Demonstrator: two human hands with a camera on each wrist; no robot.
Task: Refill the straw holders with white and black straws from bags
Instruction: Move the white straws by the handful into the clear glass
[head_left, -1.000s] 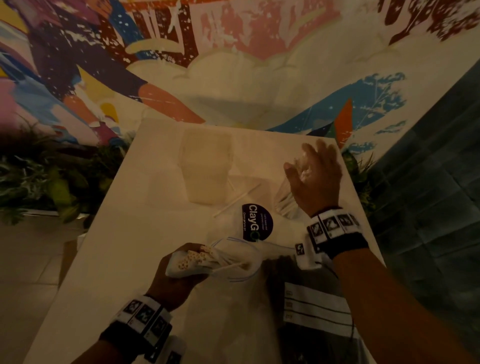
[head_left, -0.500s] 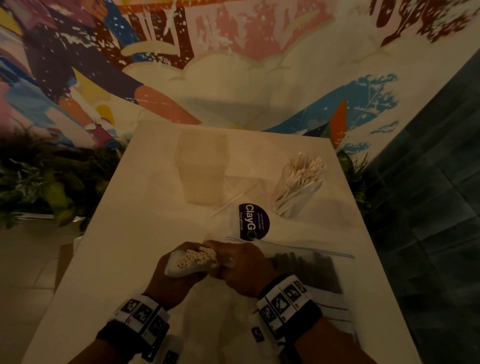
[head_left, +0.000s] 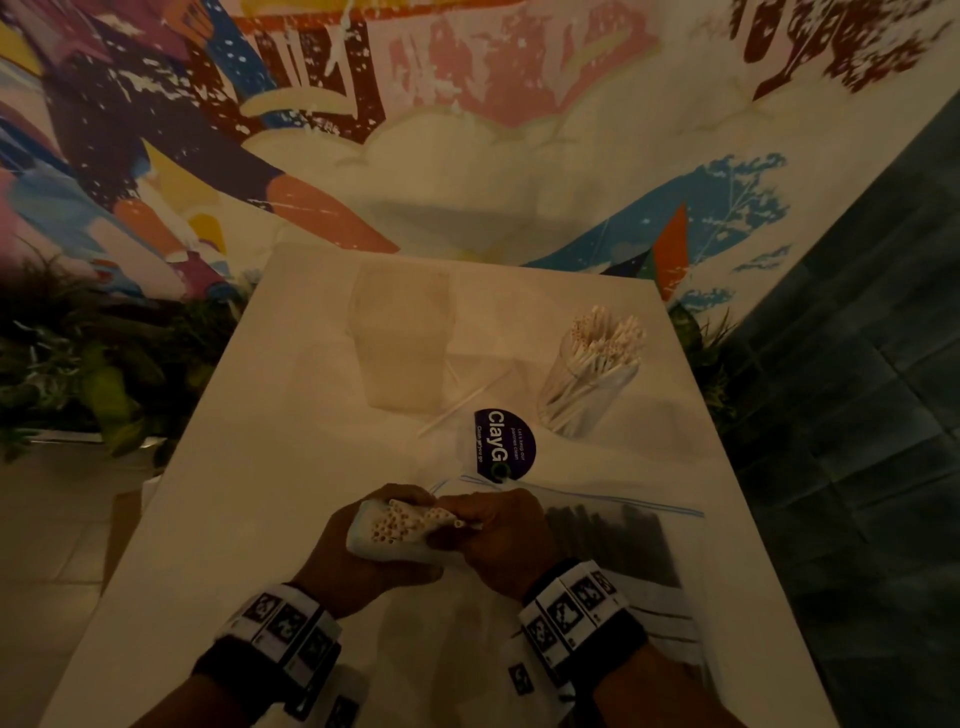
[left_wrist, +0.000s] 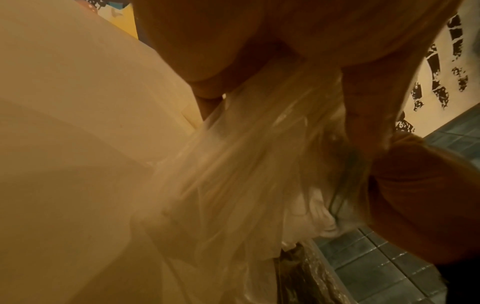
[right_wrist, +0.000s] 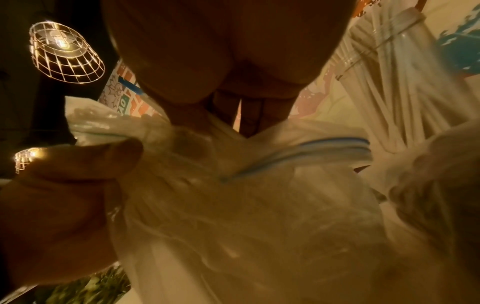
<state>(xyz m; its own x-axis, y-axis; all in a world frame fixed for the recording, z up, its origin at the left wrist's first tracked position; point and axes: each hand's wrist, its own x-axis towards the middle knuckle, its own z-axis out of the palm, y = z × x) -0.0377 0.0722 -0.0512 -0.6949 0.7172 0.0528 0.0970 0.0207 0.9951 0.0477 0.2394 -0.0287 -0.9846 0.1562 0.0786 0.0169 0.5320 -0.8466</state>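
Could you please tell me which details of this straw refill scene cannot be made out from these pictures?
- Right hand fingertips: head view, hidden behind the white straws.
- Black straws' bag: head view, too dark to count them; the right arm cuts off its near end.
- Square holder: head view, blurred, contents unclear.
- Sticker small print: too small.

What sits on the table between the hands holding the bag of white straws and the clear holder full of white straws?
In the head view, a round dark ClayGo sticker lies on the white table there.

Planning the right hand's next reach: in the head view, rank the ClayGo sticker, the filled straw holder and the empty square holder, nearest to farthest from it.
1. ClayGo sticker, just beyond the right hand.
2. Filled straw holder, far right.
3. Empty square holder, far left.
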